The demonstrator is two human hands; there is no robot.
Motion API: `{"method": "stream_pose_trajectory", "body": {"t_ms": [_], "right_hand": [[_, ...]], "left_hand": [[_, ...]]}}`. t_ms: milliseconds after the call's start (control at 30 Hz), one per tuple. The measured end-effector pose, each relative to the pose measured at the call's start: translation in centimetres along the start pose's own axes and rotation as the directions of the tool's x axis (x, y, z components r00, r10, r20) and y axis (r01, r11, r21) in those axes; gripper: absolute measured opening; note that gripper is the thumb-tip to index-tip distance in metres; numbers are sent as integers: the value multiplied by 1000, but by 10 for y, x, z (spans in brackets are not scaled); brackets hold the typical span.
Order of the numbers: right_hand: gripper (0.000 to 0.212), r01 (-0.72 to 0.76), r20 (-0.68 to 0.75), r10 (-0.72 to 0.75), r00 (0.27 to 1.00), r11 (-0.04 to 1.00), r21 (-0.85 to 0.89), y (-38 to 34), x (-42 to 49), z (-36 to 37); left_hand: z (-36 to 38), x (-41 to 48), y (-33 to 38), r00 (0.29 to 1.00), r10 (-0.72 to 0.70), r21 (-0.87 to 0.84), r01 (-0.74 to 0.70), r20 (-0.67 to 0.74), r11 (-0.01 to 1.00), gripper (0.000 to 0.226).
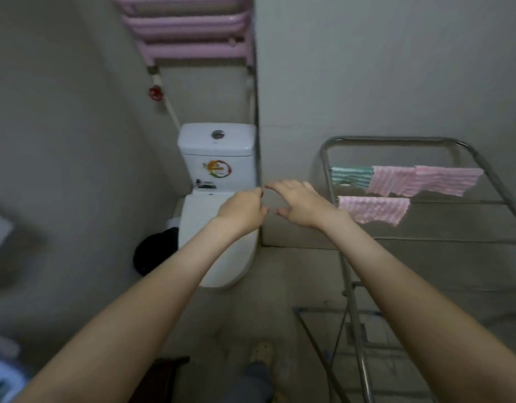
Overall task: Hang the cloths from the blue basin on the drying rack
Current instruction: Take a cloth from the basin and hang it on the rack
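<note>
One green cloth [351,175] and three pink cloths [373,209] hung on the drying rack [396,139]. They looked soft, light and floppy, so pinching the top corners would likely work best. The left hand [242,210] had loosely bent fingers and the right hand [300,205] had spread fingers. Both held nothing. What may be the blue basin [0,382] was too blurry to see inside.
</note>
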State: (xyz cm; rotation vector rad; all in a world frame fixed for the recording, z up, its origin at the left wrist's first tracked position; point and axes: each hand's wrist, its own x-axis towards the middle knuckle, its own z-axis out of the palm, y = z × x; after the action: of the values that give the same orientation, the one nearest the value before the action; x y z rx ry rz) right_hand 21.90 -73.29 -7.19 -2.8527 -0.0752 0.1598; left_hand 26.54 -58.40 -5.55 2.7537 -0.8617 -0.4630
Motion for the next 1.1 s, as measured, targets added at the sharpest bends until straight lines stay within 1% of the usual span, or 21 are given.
{"method": "stream_pose_trajectory", "body": {"t_ms": [100,200,267,367,533,633,733,833,900,933,1000,1033,1100], "right_hand": [[56,129,33,-130,991,991,30,-59,19,3],[55,249,71,-250,966,968,32,-116,38,11],[55,361,103,-363,926,932,33,-168,53,19],[55,478,138,-481,866,877,57,-238,68,32],[49,602,149,-641,753,762,239,-353,71,64],[48,644,229,-708,668,705,298,-415,59,85],[52,682,319,-738,594,673,286,-458,48,103],[62,724,441,-746,499,639,260,-486,35,115],[64,789,505,-735,452,594,159,-499,29,122],[55,823,527,-730,435,560,96,-503,28,126],[20,860,531,-741,411,509,45,-507,25,133],[5,868,520,-756,397,494,55,-508,24,134],[8,867,485,-787,382,487,107,-508,22,131]], "left_hand": [[-17,-44,-48,990,-129,-26,128,-64,991,45],[-32,-87,-92,960,-259,-75,252,-110,965,43],[-40,-124,-130,918,-368,-108,354,-151,929,41],[-48,-171,-176,858,-482,-154,459,-178,875,37],[-59,-267,-241,747,-637,-183,610,-191,771,37],[-53,-330,-282,668,-726,-173,706,-160,687,37],[-47,-374,-305,607,-784,-168,766,-128,620,39],[-41,-403,-314,574,-814,-175,796,-82,579,39],[-37,-417,-316,563,-825,-181,807,-49,562,37],[-35,-421,-317,566,-823,-186,805,-45,563,35],[-31,-426,-317,576,-816,-194,796,-52,574,32],[-30,-428,-318,576,-816,-197,796,-46,573,32],[-26,-430,-318,574,-819,-198,801,-20,565,37]]}}
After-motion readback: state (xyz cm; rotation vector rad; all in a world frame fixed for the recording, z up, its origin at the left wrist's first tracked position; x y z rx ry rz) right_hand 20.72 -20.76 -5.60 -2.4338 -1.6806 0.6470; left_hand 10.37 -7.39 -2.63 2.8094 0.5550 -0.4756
